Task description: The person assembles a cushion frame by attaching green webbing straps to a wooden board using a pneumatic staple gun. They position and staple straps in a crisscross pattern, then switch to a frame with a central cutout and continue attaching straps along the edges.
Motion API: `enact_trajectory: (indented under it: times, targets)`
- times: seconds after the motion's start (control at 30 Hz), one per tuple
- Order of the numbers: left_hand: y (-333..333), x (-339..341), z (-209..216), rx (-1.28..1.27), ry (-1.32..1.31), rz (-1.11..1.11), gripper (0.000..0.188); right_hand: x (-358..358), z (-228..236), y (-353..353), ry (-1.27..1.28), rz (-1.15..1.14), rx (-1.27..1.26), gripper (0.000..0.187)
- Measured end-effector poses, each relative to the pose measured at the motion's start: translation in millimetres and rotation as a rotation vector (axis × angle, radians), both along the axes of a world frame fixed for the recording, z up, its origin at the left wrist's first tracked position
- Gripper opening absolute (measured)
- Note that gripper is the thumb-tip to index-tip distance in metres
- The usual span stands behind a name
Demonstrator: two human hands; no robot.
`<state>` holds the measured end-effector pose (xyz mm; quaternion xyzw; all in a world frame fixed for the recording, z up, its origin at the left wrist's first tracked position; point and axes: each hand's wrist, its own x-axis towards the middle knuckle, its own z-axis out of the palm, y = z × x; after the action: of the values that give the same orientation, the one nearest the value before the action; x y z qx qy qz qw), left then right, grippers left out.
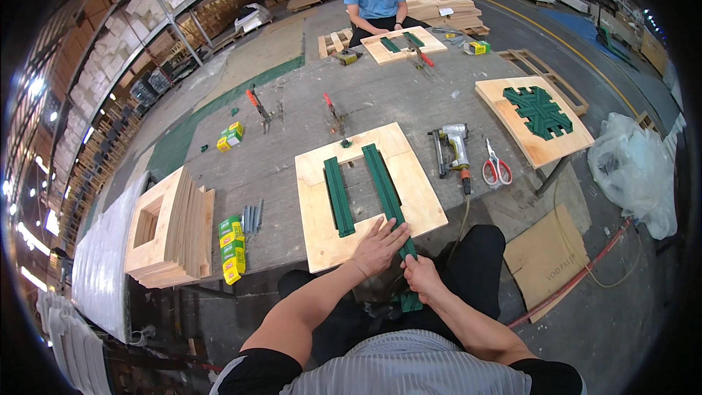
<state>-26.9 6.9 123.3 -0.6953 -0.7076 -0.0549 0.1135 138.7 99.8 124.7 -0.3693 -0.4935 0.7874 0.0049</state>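
A square plywood frame with a rectangular opening lies at the table's near edge. Two dark green webbing straps cross the opening; the left strap ends on the wood. The longer right strap runs toward me past the near edge, and its tail hangs below. My left hand lies flat, fingers stretched over this strap and the near side of the frame. Just below the edge, my right hand is closed round the same strap.
A staple gun with a hose and red-handled scissors lie right of the frame. Left are yellow-green staple boxes and stacked wooden frames. A finished woven board overhangs the right edge. A co-worker sits opposite. Pliers stand farther back.
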Motion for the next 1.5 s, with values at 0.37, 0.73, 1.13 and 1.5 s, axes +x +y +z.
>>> enact_trajectory:
  times: [0.37, 0.73, 1.13, 1.5]
  targets:
    - [-2.2, -3.5, -4.3, 0.003, -0.072, -0.02, 0.083, 4.3, -19.2, 4.2, -0.004, -0.027, -0.084, 0.034]
    - [-15.2, 5.0, 7.9, -0.043, -0.22, -0.013, 0.074, -14.3, -44.1, 8.5, -0.132, 0.017, 0.108, 0.038]
    - [3.5, 55.8, -65.8, 0.153, -1.431, 0.634, 0.053, -36.5, -98.0, 22.7, 0.088, 0.037, 0.32, 0.027]
    - [31.7, 18.1, -94.0, -0.104, -1.437, 0.365, 0.049, -31.7, -84.2, 42.3, 0.012, 0.179, 0.278, 0.025]
